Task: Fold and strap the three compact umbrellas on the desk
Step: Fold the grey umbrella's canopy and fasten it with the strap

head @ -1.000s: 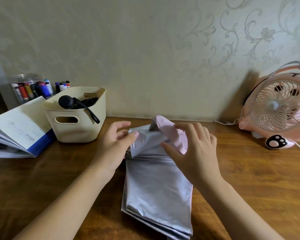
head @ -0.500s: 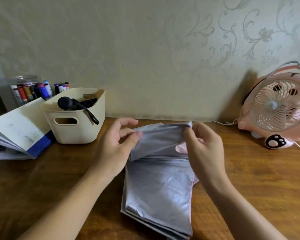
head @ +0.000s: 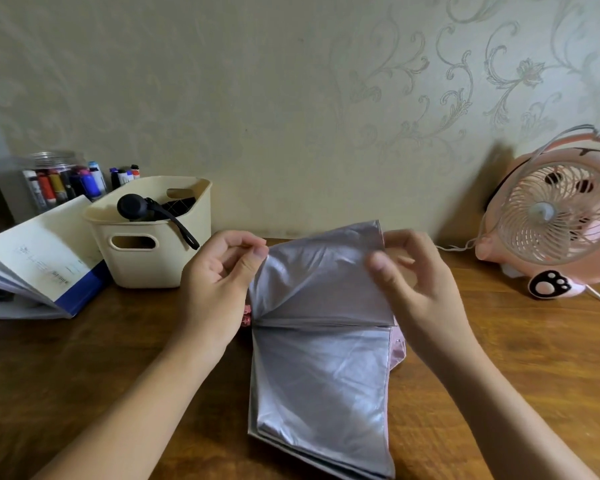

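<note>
- Setting: wooden tabletop (head: 84,375) against a wall (head: 257,98) papered with a pale scroll pattern.
- Task item: silver-lined umbrella (head: 319,368) lies flat at centre frame, running down to the bottom edge. Its pleats are stacked and a pink outer face shows along the right edge.
- The top panel (head: 319,271) is raised off the stack and hinges at a crease across the middle.
- Left hand (head: 215,289): grip is a thumb-and-forefinger pinch on the panel's upper left corner.
- Right hand (head: 420,289): grip pinches the upper right edge, thumb in front and fingers behind the cloth.
- Upper left of frame: cream basket (head: 187,258) holding a black handle (head: 132,206) with a loop, probably another umbrella.
- Right of frame: pink desk fan (head: 555,216), well apart from the work.
- Risk: the fabric looks slick, so a light pinch could let a corner slide out and the panel would drop askew.
- Risk: if one hand pulls harder than the other, the pleats beneath may skew and the bundle may end up too bulky to strap.
- Strap not in view, ribs hidden. If the strap is buried under the stack, finding it would disturb the fold.
</note>
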